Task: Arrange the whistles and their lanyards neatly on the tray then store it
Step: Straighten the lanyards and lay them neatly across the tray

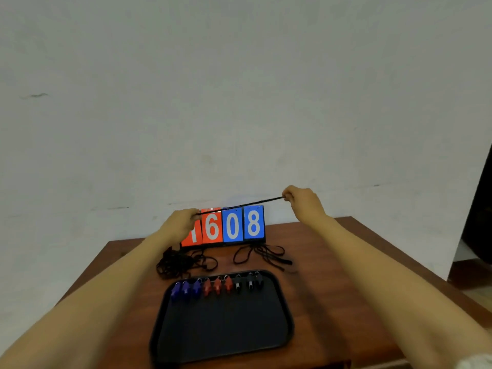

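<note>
**Brown table against a white wall: one lanyard pulled straight above the tray**

Background: off-white wall [239, 89], scuffed, filling the upper view. Below it is a dark brown wooden table [332, 262].

Obs. 1, hands. From my feed I see both of the person's forearms reaching forward over the table. The left hand [181, 222] is clenched round one end of a black lanyard [239, 206]. The right hand [300, 198] pinches the other end with curled fingers. The cord runs straight between them in the air, rising slightly toward the right hand, and crosses in front of the top edge of the scoreboard [233, 226].

Obs. 2, scoreboard. It stands at the table's far edge by the wall. I read 1 6 0 8, with two red cards and two blue. The left hand covers part of the 1.

Obs. 3, tray [223, 323]. It is black with rounded corners and lies on the near half of the table, between the forearms. I count nine whistles in a row along its far rim, side by side: blue whistles [186, 288] at left, red whistles [217, 285] in the middle, black whistles [249, 282] at right, three of each.

Obs. 4, table between tray and scoreboard. A tangled heap [178, 262] of black cords lies at left, near the tray's far left corner. I cannot tell whether it touches the rim. A looser bunch [266, 255] lies at right, its cords spread apart.
</note>
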A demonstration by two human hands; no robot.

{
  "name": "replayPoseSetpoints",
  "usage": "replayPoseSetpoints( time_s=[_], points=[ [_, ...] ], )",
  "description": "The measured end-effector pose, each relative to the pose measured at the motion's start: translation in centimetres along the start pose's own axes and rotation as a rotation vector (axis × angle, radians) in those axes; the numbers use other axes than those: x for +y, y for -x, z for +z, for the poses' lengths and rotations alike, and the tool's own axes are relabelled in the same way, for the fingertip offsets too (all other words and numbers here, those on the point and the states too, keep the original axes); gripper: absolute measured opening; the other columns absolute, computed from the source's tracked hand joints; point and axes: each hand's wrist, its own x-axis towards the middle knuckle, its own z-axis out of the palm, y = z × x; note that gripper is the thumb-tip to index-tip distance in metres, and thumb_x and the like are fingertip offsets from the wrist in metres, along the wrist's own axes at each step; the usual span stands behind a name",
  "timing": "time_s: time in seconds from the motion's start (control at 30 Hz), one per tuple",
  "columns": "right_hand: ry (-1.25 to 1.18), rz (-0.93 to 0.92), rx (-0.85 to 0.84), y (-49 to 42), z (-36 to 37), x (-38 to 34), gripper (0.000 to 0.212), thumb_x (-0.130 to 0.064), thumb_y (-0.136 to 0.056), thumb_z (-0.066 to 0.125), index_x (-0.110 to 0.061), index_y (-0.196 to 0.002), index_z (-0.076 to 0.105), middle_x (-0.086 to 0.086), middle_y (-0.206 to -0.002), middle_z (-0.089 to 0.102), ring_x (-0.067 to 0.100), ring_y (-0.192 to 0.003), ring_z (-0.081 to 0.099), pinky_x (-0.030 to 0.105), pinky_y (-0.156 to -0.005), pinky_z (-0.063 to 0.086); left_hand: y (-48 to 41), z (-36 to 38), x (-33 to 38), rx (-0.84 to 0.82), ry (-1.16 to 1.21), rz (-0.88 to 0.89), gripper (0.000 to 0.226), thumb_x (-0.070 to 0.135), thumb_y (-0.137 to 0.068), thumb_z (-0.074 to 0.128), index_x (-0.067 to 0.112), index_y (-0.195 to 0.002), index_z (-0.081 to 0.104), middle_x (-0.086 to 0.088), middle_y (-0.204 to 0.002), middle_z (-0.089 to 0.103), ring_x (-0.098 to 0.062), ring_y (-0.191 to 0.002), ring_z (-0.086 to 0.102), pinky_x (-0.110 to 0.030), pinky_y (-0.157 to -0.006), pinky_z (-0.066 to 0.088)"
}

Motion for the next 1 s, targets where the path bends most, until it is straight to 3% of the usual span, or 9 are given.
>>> replayPoseSetpoints(
  time_s=[0.1, 0.23, 0.37, 0.53, 0.6, 0.67, 0.73, 0.83, 1.0],
  points=[
    [0.000, 0.078, -0.084, 2.2, 2.0, 0.8, 0.018, -0.011, -0.099, 0.039, -0.007, -0.109, 0.054, 0.009, -0.105, 0.070, 0.029, -0.090, 0.064, 0.040, -0.077, 0.053, 2.6, 0.9, -1.8, -0.118, 0.002, 0.031, 0.026, 0.025, -0.101, 0.039, 0.009, -0.105, 0.060, -0.009, -0.089, 0.062, -0.019, -0.078, 0.055, -0.020, -0.063, 0.040],
    [0.045, 0.167, -0.165, 5.5, 4.6, 1.2, 0.019, -0.020, -0.097, 0.044, -0.011, -0.100, 0.060, 0.007, -0.100, 0.070, 0.028, -0.087, 0.063, 0.035, -0.070, 0.048, 5.9, 2.5, -3.9, -0.154, 0.044, 0.033, 0.021, 0.025, -0.101, 0.040, 0.018, -0.104, 0.060, 0.003, -0.066, 0.056, -0.009, -0.062, 0.052, -0.017, -0.058, 0.036],
    [0.097, 0.289, -0.249, 8.5, 7.3, 1.6, 0.021, -0.018, -0.096, 0.047, -0.011, -0.099, 0.066, 0.006, -0.110, 0.067, 0.029, -0.099, 0.061, 0.035, -0.079, 0.046, 9.2, 4.5, -5.6, -0.214, 0.130, -0.006, 0.014, 0.025, -0.099, 0.045, 0.021, -0.105, 0.057, 0.007, -0.070, 0.056, -0.005, -0.062, 0.050, -0.015, -0.057, 0.036],
    [0.261, 0.305, -0.424, 11.8, 10.1, 2.1, 0.022, -0.018, -0.095, 0.048, -0.011, -0.106, 0.066, 0.011, -0.121, 0.053, 0.032, -0.110, 0.052, 0.044, -0.096, 0.041, 12.5, 6.3, -9.1, -0.211, 0.280, -0.141, 0.013, 0.022, -0.095, 0.054, 0.019, -0.096, 0.066, 0.001, -0.070, 0.059, -0.003, -0.058, 0.047, -0.017, -0.053, 0.034],
    [0.300, 0.303, -0.489, 12.9, 10.9, 2.3, 0.023, -0.020, -0.096, 0.048, -0.009, -0.109, 0.063, 0.012, -0.125, 0.052, 0.033, -0.114, 0.051, 0.045, -0.097, 0.041, 13.4, 7.2, -10.3, -0.272, 0.239, -0.183, 0.014, 0.019, -0.095, 0.054, 0.017, -0.101, 0.066, 0.001, -0.075, 0.062, -0.001, -0.063, 0.050, -0.016, -0.058, 0.036],
    [0.322, 0.304, -0.548, 13.9, 11.6, 2.5, 0.022, -0.019, -0.096, 0.048, -0.007, -0.109, 0.061, 0.013, -0.127, 0.052, 0.034, -0.116, 0.050, 0.045, -0.096, 0.041, 14.1, 8.5, -11.3, -0.334, 0.169, -0.215, 0.020, 0.016, -0.097, 0.051, 0.015, -0.110, 0.065, -0.001, -0.083, 0.064, -0.009, -0.080, 0.058, -0.020, -0.072, 0.040],
    [0.323, 0.323, -0.589, 14.8, 12.2, 2.7, 0.014, -0.017, -0.095, 0.048, -0.008, -0.097, 0.059, 0.014, -0.123, 0.054, 0.035, -0.113, 0.051, 0.044, -0.093, 0.041, 14.6, 9.7, -12.1, -0.299, 0.161, -0.264, 0.023, 0.012, -0.097, 0.049, 0.011, -0.114, 0.064, -0.004, -0.087, 0.065, -0.016, -0.092, 0.059, -0.023, -0.082, 0.038],
    [0.286, 0.349, -0.615, 15.9, 12.9, 2.8, 0.015, -0.020, -0.096, 0.051, -0.010, -0.084, 0.051, 0.013, -0.111, 0.056, 0.035, -0.111, 0.052, 0.044, -0.091, 0.042, 15.1, 11.1, -12.9, -0.166, 0.189, -0.371, 0.014, 0.013, -0.094, 0.056, 0.008, -0.102, 0.065, -0.007, -0.085, 0.068, -0.024, -0.092, 0.062, -0.027, -0.077, 0.040],
    [0.243, 0.357, -0.618, 16.9, 13.9, 3.0, 0.019, -0.024, -0.095, 0.054, -0.009, -0.104, 0.064, 0.013, -0.119, 0.056, 0.034, -0.109, 0.054, 0.045, -0.093, 0.046, 15.4, 12.2, -13.4, -0.099, 0.124, -0.476, 0.011, 0.019, -0.089, 0.063, 0.012, -0.092, 0.070, -0.007, -0.096, 0.069, -0.025, -0.095, 0.062, -0.037, -0.082, 0.050]
  ],
)
